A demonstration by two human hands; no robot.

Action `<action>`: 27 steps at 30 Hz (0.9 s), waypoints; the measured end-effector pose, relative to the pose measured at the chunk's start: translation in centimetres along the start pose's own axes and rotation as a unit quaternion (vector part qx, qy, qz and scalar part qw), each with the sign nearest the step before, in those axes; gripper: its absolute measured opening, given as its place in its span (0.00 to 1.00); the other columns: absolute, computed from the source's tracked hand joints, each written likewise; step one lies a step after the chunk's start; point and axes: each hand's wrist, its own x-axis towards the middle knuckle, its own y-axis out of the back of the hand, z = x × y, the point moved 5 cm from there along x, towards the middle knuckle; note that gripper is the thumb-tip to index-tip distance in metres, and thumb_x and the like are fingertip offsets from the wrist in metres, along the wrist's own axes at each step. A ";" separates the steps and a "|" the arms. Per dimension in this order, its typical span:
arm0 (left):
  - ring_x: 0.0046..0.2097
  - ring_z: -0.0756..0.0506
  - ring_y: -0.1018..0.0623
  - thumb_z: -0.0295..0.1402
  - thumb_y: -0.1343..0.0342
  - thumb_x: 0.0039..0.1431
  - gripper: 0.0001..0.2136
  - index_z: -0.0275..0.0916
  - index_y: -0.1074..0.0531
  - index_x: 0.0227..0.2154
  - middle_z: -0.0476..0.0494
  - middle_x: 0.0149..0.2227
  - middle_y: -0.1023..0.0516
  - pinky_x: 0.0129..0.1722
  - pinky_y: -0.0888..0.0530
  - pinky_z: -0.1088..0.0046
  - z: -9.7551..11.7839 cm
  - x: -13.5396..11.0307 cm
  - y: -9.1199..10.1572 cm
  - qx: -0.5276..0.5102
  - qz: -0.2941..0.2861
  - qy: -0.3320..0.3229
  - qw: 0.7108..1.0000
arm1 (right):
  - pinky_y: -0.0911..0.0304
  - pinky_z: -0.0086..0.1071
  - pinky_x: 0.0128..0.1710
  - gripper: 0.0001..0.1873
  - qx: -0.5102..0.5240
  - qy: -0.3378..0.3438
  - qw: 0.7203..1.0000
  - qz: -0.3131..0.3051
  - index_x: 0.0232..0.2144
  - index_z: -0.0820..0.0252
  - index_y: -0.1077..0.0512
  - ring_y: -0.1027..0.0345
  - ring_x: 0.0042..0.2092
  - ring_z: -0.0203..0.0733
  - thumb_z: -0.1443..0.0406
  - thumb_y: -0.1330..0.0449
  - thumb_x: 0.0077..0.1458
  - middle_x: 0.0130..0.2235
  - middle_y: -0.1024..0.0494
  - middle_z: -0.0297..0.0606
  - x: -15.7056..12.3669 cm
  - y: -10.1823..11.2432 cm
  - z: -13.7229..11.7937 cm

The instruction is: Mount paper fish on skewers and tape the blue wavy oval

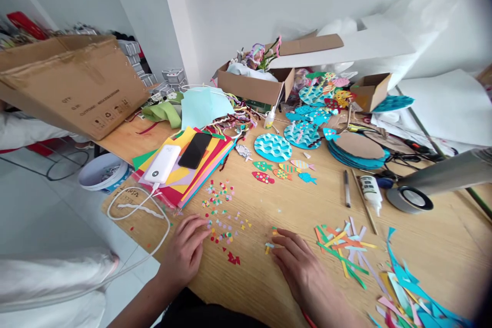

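My left hand (185,247) rests at the left of the table, fingers loosely stretched and slightly bent. Its fingertips are beside a scatter of small coloured paper dots and triangles (229,234). Some red paper bits (233,258) lie a little nearer to me. My right hand (298,261) lies palm down with its fingers extended. Under and beside its fingertips are a few tiny paper pieces (268,248) in yellow, blue and orange. Beyond the hands, several decorated paper fish (282,175) are laid out below a blue wavy-patterned disc (272,147).
Paper strips (342,243) and blue offcuts (409,279) lie on the right. A glue bottle (370,192), pen (347,189) and grey cylinder (409,199) stand or lie behind them. Coloured sheets (192,192) carry a phone (195,150) and white power bank (163,163), whose cable (167,230) hangs over the left edge.
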 end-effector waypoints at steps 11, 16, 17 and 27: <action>0.59 0.38 0.39 0.17 0.55 0.51 0.19 0.40 0.26 0.40 0.39 0.52 0.32 0.55 0.33 0.52 2.2 1.4 -1.3 0.006 -0.061 -0.021 0.998 | 0.39 0.47 0.54 0.21 -0.058 0.014 0.998 -0.024 0.48 0.53 0.30 0.48 0.61 0.51 0.76 0.49 0.55 0.56 0.33 0.43 1.8 -1.5 -2.9; 0.60 0.38 0.40 0.18 0.55 0.51 0.18 0.40 0.26 0.40 0.41 0.54 0.32 0.57 0.35 0.51 2.3 2.0 -1.8 0.011 -0.091 0.012 0.996 | 0.41 0.49 0.55 0.24 -0.093 0.023 0.995 -0.040 0.53 0.50 0.33 0.48 0.61 0.53 0.73 0.48 0.57 0.57 0.34 0.42 3.0 -3.0 -2.6; 0.60 0.38 0.40 0.18 0.55 0.51 0.19 0.40 0.26 0.41 0.41 0.54 0.33 0.57 0.35 0.51 2.2 2.1 -1.9 0.012 -0.091 0.014 0.996 | 0.42 0.50 0.55 0.23 -0.102 0.022 0.994 -0.026 0.53 0.51 0.33 0.48 0.61 0.54 0.73 0.48 0.57 0.57 0.34 0.43 3.2 -3.2 -2.5; 0.57 0.39 0.37 0.17 0.55 0.50 0.19 0.40 0.25 0.38 0.41 0.50 0.30 0.55 0.33 0.54 1.2 1.5 -1.3 -0.007 -0.053 0.017 0.998 | 0.45 0.53 0.55 0.21 -0.123 0.046 0.991 0.017 0.51 0.51 0.31 0.48 0.61 0.56 0.71 0.45 0.55 0.56 0.33 0.44 4.1 -3.8 -2.9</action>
